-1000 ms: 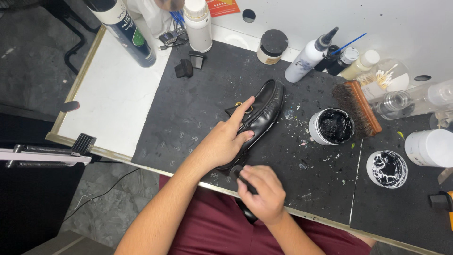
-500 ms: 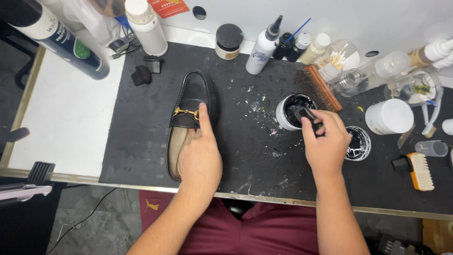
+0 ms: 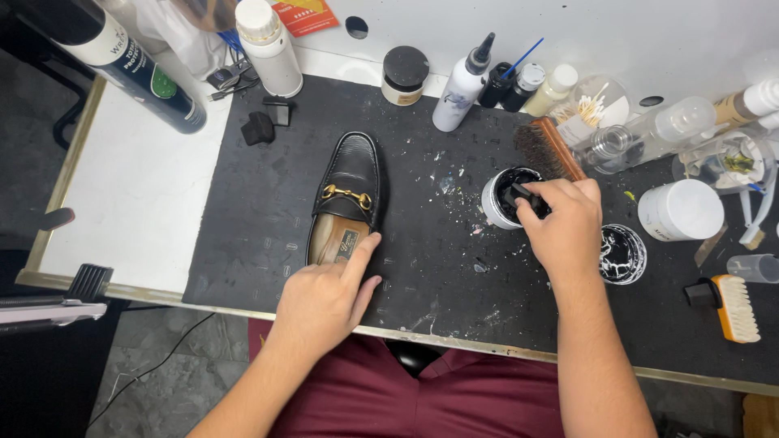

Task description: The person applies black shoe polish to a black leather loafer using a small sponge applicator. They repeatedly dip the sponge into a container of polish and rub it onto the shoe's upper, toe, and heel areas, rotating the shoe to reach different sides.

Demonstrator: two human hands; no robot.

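Fingertips of the right hand [image 3: 568,223] are curled down over the mouth of a small white jar [image 3: 510,197] of black polish, so the dark applicator [image 3: 519,195] pinched in that grip shows only as a black edge at the jar's rim; its shape is hard to make out. Just beyond the knuckles lies a wooden brush [image 3: 548,149] with dark bristles, partly covered by the hand. Close to the right of the wrist sits the jar's lid [image 3: 623,254], smeared black inside. Left hand [image 3: 324,300] rests at the heel end of a black loafer [image 3: 347,195], thumb and forefinger laid loosely on the tan insole, nothing clasped, the palm hiding the heel itself. Loafer lies flat on the black mat [image 3: 422,251], toe pointing away from the person, gold bar across the vamp, well to the left of the right hand and the jar. Bottles and tubs along the far edge of the surface are cut off at the top of the view.
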